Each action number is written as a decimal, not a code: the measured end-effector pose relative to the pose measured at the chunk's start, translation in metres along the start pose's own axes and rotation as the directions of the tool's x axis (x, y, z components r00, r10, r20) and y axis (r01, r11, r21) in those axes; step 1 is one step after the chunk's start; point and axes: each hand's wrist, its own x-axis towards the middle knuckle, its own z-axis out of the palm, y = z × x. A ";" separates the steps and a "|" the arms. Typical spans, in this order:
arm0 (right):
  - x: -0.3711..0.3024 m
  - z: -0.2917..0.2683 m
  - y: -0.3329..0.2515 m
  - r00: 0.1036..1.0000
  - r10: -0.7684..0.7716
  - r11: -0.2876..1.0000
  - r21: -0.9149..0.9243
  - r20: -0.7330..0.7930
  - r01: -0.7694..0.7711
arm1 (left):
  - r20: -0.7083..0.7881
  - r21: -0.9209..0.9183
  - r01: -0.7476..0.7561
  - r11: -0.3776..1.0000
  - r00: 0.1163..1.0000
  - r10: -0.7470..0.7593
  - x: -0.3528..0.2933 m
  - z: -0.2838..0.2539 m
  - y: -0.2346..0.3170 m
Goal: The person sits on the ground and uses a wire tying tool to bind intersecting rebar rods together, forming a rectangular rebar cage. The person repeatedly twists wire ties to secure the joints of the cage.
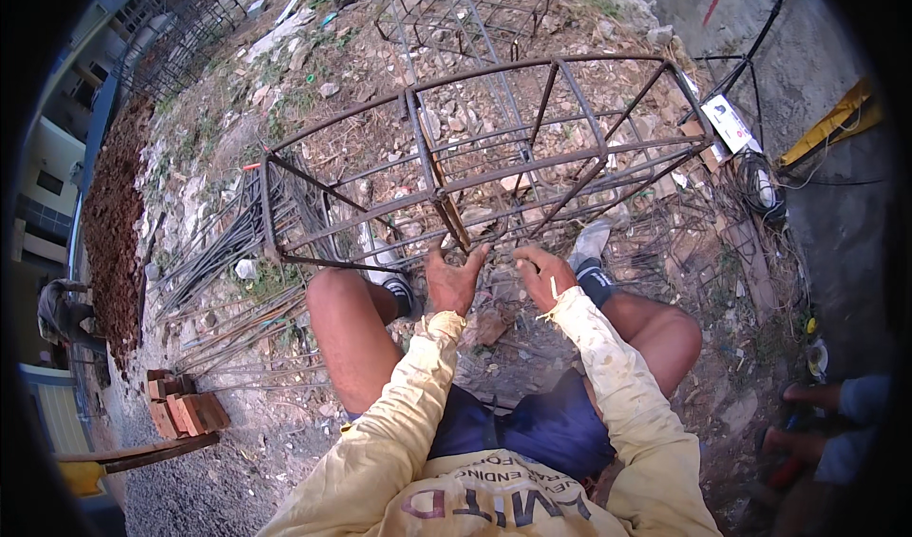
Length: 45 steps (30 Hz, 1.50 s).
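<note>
A rust-brown bar cage [439, 196] is sitting in front of me over the stony ground [275, 413], its right end lying near the ground's edge along the grey concrete [798, 90]; straight long bars and rectangular hoops are forming an open box. My left hand [452, 285] is spreading thumb and forefinger at its near side, my right hand [548, 278] is curling just beside; whether either is gripping, I cannot tell.

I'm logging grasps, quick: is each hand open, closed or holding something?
Left hand: open, thumb and forefinger spread, close to the rebar cage.
Right hand: fingers bent; whether it grips anything cannot be told.
</note>
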 end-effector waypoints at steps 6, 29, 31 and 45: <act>0.009 0.007 0.000 1.000 -0.020 1.000 0.014 0.015 0.020 | 0.024 0.133 -0.040 0.990 0.999 0.037 0.011 0.002 0.001; 0.063 0.061 0.003 0.983 0.177 0.965 0.209 -0.059 -0.161 | 0.151 0.055 -0.035 0.998 0.988 0.027 0.029 0.001 -0.001; 0.062 0.053 -0.010 0.977 0.212 0.964 0.170 -0.013 -0.207 | 0.184 0.059 -0.035 0.998 0.983 0.023 0.031 0.000 -0.003; 0.070 0.042 -0.016 0.999 -0.039 0.997 0.062 0.023 0.038 | 0.431 -0.667 0.502 0.550 0.863 -0.265 0.039 -0.017 -0.029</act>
